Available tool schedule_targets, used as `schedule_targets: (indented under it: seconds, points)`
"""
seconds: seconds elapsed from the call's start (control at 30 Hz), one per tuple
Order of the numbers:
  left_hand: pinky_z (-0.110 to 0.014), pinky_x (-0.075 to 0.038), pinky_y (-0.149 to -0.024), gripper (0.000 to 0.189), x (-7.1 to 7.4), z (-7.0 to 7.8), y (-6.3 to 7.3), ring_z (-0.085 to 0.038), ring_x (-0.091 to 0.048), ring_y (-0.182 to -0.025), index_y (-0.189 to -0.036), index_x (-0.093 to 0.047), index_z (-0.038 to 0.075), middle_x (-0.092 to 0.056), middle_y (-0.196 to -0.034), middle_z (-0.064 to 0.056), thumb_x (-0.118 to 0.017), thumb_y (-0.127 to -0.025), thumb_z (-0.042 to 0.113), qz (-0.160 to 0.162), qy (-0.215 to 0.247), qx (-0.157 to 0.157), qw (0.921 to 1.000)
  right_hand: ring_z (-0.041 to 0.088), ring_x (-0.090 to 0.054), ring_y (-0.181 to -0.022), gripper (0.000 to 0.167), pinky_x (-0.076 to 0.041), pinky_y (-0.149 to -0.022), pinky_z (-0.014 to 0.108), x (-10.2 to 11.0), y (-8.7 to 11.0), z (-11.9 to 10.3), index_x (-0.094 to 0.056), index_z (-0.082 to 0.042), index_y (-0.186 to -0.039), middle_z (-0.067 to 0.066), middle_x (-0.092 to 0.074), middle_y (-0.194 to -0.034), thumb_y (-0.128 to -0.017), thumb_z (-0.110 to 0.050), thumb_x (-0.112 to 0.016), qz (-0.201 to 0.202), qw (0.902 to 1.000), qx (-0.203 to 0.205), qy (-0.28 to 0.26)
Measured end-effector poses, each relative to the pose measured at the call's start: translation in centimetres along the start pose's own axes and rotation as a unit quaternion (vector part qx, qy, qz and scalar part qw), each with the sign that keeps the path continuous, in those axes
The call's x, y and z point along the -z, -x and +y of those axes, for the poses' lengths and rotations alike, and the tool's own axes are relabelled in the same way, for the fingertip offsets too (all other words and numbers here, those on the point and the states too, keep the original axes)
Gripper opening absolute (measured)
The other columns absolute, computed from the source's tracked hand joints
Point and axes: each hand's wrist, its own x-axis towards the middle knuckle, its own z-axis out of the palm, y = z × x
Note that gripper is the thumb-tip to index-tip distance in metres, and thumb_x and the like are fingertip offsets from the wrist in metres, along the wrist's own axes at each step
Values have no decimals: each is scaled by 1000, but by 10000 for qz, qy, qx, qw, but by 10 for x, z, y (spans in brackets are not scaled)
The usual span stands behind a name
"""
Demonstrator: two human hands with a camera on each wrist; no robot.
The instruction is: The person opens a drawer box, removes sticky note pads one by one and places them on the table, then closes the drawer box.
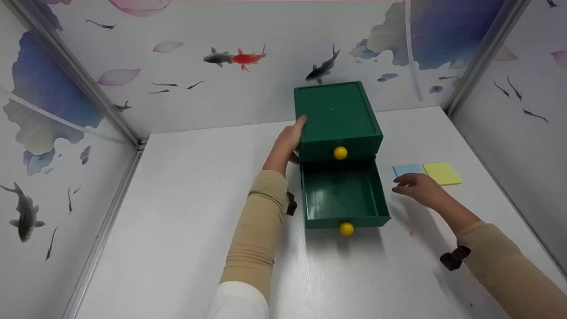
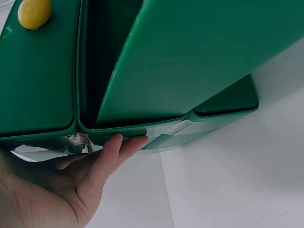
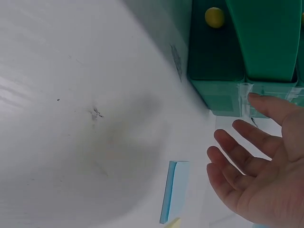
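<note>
A green plastic drawer cabinet with yellow knobs stands against the back wall. Its middle drawer is pulled out, and nothing shows inside it. My left hand rests against the cabinet's left side, thumb near the top edge; in the left wrist view its extended fingers touch the taped side. To the right of the pulled-out drawer my right hand hovers over the table with relaxed, spread fingers, holding nothing. Just beyond it lie a blue sticky-note pad and a yellow sticky-note pad, side by side.
The white table runs up to printed wall panels with fish and petals at the back and both sides. Metal corner posts frame the walls. A yellow knob juts from the front of the pulled-out drawer.
</note>
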Motion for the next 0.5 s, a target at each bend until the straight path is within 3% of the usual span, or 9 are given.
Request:
schedule_targets:
  seconds: [0.5]
  points:
    - [-46,-57,-70,80,0,0,1,-37,-66,-87,-145,-43,7,-55,-118,-21,-28,-96,69,-34,31,48,10000,42,-54,-113,51,-51,-88,52,-6,24,-19,-53,8,-131,26,-57,-125,-96,-27,-64,-470,9978,439,127]
